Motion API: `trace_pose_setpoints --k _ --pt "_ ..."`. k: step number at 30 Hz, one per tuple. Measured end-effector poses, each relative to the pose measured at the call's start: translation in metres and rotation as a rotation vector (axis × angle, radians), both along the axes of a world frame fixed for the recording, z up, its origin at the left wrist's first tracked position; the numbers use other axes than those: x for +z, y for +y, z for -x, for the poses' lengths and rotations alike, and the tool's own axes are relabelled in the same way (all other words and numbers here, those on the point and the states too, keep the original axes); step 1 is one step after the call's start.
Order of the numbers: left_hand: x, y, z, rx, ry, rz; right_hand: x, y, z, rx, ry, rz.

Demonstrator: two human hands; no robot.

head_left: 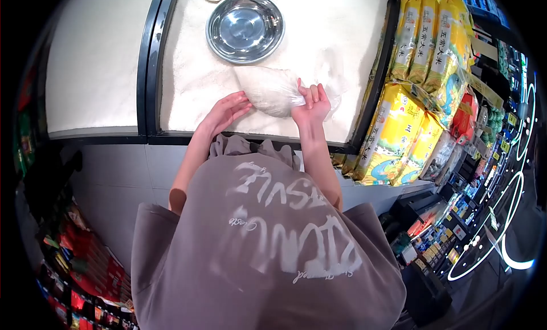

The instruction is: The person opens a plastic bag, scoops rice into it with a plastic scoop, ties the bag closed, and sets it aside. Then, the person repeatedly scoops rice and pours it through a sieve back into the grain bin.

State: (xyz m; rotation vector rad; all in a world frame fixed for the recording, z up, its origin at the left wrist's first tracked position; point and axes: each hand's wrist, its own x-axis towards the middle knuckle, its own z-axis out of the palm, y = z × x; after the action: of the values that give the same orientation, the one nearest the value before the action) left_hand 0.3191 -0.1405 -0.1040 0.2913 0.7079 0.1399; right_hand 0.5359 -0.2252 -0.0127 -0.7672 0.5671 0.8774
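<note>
We stood in a shop, at a broad, black-framed bin [176, 139] spread with fine white grain [188, 68], which lay beneath and all around our fingers. Farther left of them was a second black-rimmed bin [97, 138], and a grey tiled floor [122, 167] showed on our side of the frame.

We judged the clear, thin plastic bag bulging with pale grain [270, 93] to be fairly heavy for its size, soft and shifting in its body, with a slippery film that could stretch or tear under a pinch. The gathered neck seemed the surest place to take hold, with a palm under the full part to share the weight.

The bag lay between our two sets of fingers, its bulge towards the left and its neck at the right. Our right fingers [308, 95] were curled and clamped on that neck, loose film spreading beyond them. Our left fingers [234, 98] were slightly apart and grasped nothing, their tips at the bag's near left edge; we could not tell whether they touched it.

Beyond the left fingers sat a round, shiny steel bowl [236, 31]. Well right of the right fingers stood yellow, printed plastic packs [447, 39].
</note>
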Motion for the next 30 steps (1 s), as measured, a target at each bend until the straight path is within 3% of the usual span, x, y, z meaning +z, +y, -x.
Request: trace_pose_setpoints --k 4,9,11,13,15,17,19,20,21,23,25,27,28,30 --pt "-0.008 -0.010 -0.026 0.054 -0.207 0.190 0.018 -0.009 -0.005 -0.062 0.011 -0.096" --pt "0.015 0.007 -0.071 0.216 -0.225 0.333 0.028 -0.013 -0.001 -0.049 -0.016 -0.120" --pt "0.020 0.008 -0.082 0.240 -0.229 0.336 0.037 -0.005 0.004 0.155 -0.261 0.149" --pt "0.021 0.006 -0.090 0.252 -0.087 0.272 0.032 -0.011 0.007 0.289 -0.401 -0.005" --pt "0.023 0.008 -0.092 0.221 -0.091 0.224 0.032 -0.015 0.012 0.630 -1.056 0.327" --pt "0.030 0.008 -0.090 0.199 -0.087 0.177 0.017 -0.034 0.011 0.731 -0.998 0.292" --pt "0.039 0.008 -0.090 0.148 -0.055 0.100 0.014 -0.030 0.016 0.785 -1.255 0.183" --pt "0.043 0.006 -0.089 0.157 -0.051 0.099 0.016 -0.024 0.000 0.991 -1.623 0.085" --pt "0.047 0.005 -0.089 0.128 -0.055 0.123 0.016 -0.019 0.000 0.997 -1.620 0.077" --pt "0.056 0.004 -0.086 0.101 -0.051 0.145 0.017 -0.011 0.002 1.070 -1.033 -0.024" --pt "0.070 0.007 -0.083 0.045 -0.088 0.125 0.023 -0.001 -0.003 1.069 -1.018 0.024" --pt "0.072 0.009 -0.086 0.090 -0.100 0.125 0.029 0.005 -0.010 1.045 -0.693 0.073" --pt "0.065 0.013 -0.091 0.057 -0.046 0.018 0.041 0.012 -0.002 0.977 -0.667 0.237" --pt "0.064 0.026 -0.096 -0.041 0.046 -0.184 0.037 0.006 -0.005 0.965 -0.607 0.184"
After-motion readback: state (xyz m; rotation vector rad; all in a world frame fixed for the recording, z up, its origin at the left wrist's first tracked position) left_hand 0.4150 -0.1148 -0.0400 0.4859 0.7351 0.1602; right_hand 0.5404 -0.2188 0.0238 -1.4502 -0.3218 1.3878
